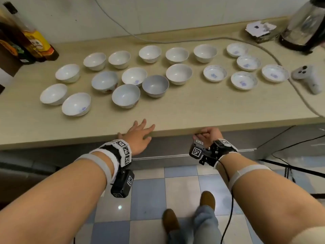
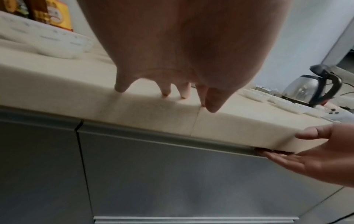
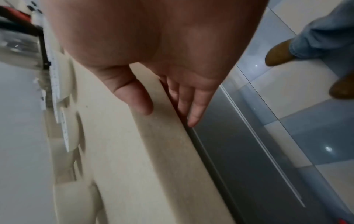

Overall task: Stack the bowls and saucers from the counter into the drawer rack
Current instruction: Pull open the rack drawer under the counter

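Several white bowls (image 1: 126, 95) stand upright on the left and middle of the beige counter (image 1: 193, 110). Several blue-patterned saucers (image 1: 244, 80) lie to their right. My left hand (image 1: 140, 132) rests flat on the counter's front edge with its fingers (image 2: 212, 103) spread, holding nothing. At the counter's front lip is my right hand (image 1: 206, 133): the thumb lies on the counter's face and the straight fingers (image 3: 191, 115) reach into the groove above the grey drawer front (image 2: 172, 174), their tips hidden. The drawer stands closed, so the rack is hidden.
Dark sauce bottles (image 1: 35, 44) stand at the back left. A glass kettle (image 1: 304, 25), a small paper-topped box (image 1: 260, 30) and a white controller (image 1: 309, 76) sit at the right, with a cable (image 1: 281, 60) running across. My feet (image 1: 170, 221) are on the tiled floor below.
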{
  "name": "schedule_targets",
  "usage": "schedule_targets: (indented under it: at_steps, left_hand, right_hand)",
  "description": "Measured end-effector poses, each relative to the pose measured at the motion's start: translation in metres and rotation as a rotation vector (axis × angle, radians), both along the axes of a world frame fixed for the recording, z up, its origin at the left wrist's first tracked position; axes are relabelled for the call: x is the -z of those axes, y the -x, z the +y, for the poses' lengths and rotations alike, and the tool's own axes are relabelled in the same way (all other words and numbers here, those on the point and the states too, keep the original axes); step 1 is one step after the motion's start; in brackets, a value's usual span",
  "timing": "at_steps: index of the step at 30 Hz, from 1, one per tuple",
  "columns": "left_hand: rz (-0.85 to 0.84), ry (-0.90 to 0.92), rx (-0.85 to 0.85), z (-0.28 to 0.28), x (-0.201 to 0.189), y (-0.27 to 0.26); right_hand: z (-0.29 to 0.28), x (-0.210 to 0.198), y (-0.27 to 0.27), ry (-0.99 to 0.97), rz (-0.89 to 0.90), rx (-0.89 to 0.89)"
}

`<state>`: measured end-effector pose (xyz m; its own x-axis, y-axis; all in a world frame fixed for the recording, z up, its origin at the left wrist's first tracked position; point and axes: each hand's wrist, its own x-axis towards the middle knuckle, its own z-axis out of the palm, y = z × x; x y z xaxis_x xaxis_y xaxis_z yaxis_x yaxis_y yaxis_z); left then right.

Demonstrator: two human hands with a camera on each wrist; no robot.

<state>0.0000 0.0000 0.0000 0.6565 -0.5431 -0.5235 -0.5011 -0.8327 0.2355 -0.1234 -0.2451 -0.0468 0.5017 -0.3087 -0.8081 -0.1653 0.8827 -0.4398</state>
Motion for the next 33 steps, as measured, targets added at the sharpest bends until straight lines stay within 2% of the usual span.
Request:
schedule_targets:
  at_steps: [6, 11, 19, 33]
  left_hand:
    - [0.013, 0.002, 0.021, 0.004, 0.007, -0.006]
    - [0.044, 0.006, 0.032, 0.003, 0.006, -0.012]
    - [0.021, -0.001, 0.03, 0.002, 0.0, -0.005]
    - [-0.025, 0.024, 0.009, -0.001, 0.004, 0.0]
  right_hand:
    - [-0.007, 0.015, 0.007, -0.01, -0.078, 0.029]
    - [-0.005, 0.02, 0.021, 0.032, -0.003, 0.01]
    - [0.023, 0.02, 0.077, 0.029, 0.076, -0.017]
    - [0.048, 0.022, 0.16, 0.051, 0.076, -0.054]
